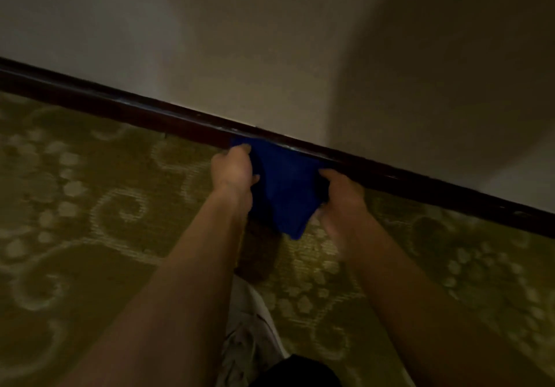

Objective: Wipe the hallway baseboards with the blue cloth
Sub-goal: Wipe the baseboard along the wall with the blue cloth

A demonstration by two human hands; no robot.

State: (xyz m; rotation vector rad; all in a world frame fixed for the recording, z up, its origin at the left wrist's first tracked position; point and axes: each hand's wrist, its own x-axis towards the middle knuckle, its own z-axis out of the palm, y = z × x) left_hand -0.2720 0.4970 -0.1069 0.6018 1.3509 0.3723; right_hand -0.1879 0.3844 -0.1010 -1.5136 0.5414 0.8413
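A pale wall (pixel 240 41) fills the far half of the view, and a green patterned carpet (pixel 90 206) covers the floor nearer the person. Between them a dark wooden baseboard (pixel 420 181) runs from far left down to near right, with faint pale streaks along its top edge that may be dust. The blue cloth (pixel 285 188) hangs spread against the baseboard's face at the middle of the view, its upper edge touching the wood and its lower corner drooping toward the carpet. It looks soft, light and limp, so it should fold wherever it is unsupported; holding it near the upper corners keeps it flat. The left hand (pixel 234 167) pinches its upper left corner, and the right hand (pixel 339 191) grips its right edge, fingers curled around the fabric.
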